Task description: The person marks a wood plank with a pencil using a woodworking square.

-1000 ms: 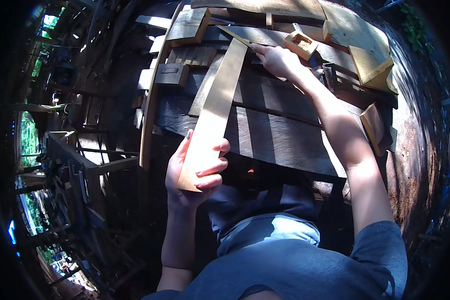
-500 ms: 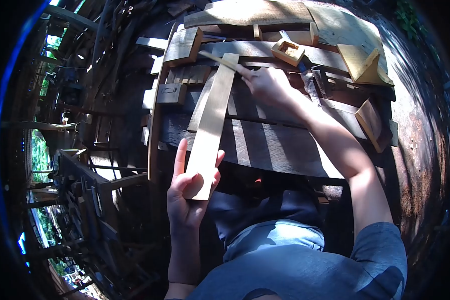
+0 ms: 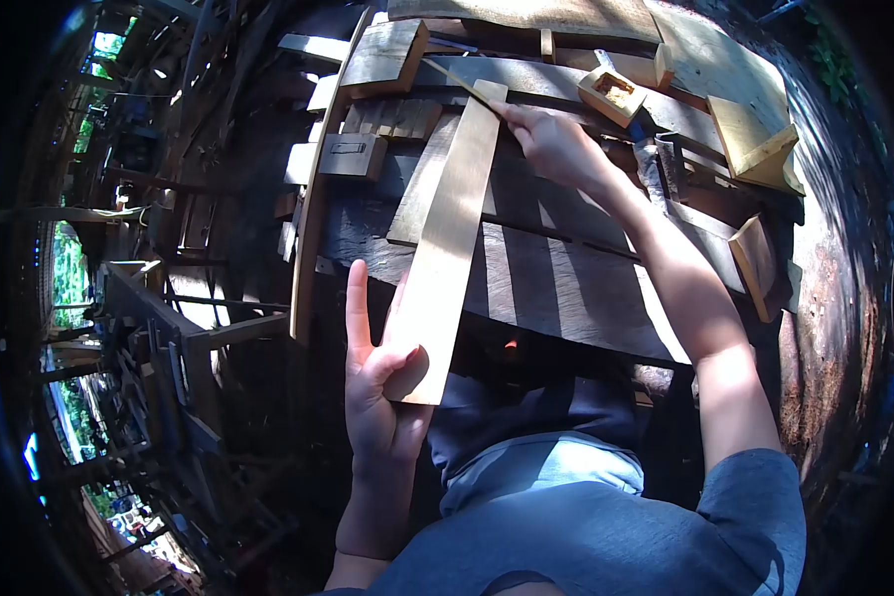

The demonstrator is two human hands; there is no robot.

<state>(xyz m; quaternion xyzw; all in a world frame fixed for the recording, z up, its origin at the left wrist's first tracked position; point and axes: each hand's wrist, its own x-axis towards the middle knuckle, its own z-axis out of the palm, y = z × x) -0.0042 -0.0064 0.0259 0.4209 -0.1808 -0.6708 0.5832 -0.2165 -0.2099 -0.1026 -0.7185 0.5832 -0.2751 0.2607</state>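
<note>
A long, flat wooden board (image 3: 457,219) slants away from me, its near end in my left hand (image 3: 377,382). My left thumb presses on the board's face near the lower edge, the index finger points up, and the other fingers are behind the board. At the far end, my right hand (image 3: 561,147) is closed round a thin, yellowish stick (image 3: 452,77). The stick lies across the board's top end and sticks out to the left; I cannot tell what kind of tool it is.
Dark planks form a slatted workbench (image 3: 536,278) under the board. On it are a wooden block (image 3: 382,60), a slotted block (image 3: 352,155), a small hollowed box (image 3: 612,96) and an angled wooden piece (image 3: 755,144). A tilted wooden piece (image 3: 753,263) stands at the right. Stacked timber (image 3: 159,338) fills the left.
The board and both hands appear slightly further right in view, with the far end higher. My left fingers on the board's right edge are now hidden. The right hand keeps its grip.
</note>
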